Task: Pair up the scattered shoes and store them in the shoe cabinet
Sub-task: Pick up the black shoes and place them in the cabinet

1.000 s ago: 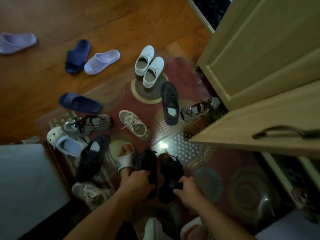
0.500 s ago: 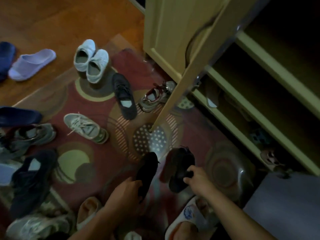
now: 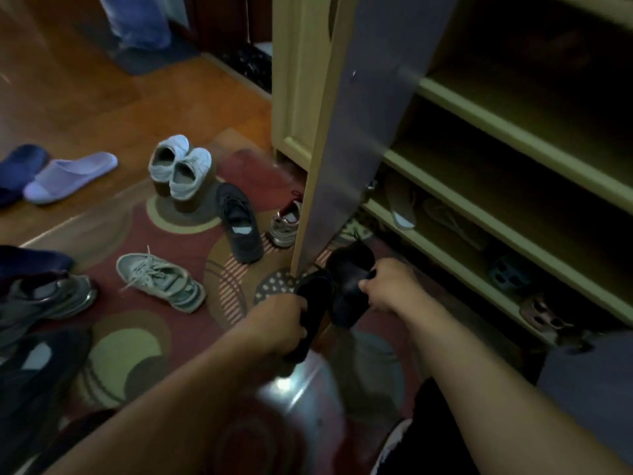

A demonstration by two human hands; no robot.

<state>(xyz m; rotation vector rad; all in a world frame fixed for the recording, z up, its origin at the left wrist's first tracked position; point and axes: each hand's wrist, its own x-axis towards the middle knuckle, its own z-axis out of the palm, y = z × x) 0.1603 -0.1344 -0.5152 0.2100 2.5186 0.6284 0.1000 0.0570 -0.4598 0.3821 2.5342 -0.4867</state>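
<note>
Hands at centre, each gripping one black shoe: your left hand (image 3: pixel 279 325) holds the left black shoe (image 3: pixel 310 303), your right hand (image 3: pixel 388 286) holds the right black shoe (image 3: pixel 349 269), both raised above the patterned rug (image 3: pixel 137 354) beside the open cabinet door (image 3: pixel 346 132). Right of the door, the shoe cabinet (image 3: pixel 513 138) shows its shelves, with a few sandals (image 3: pixel 400 204) on the lowest. White sneakers (image 3: pixel 180 166) stand paired at far left.
</note>
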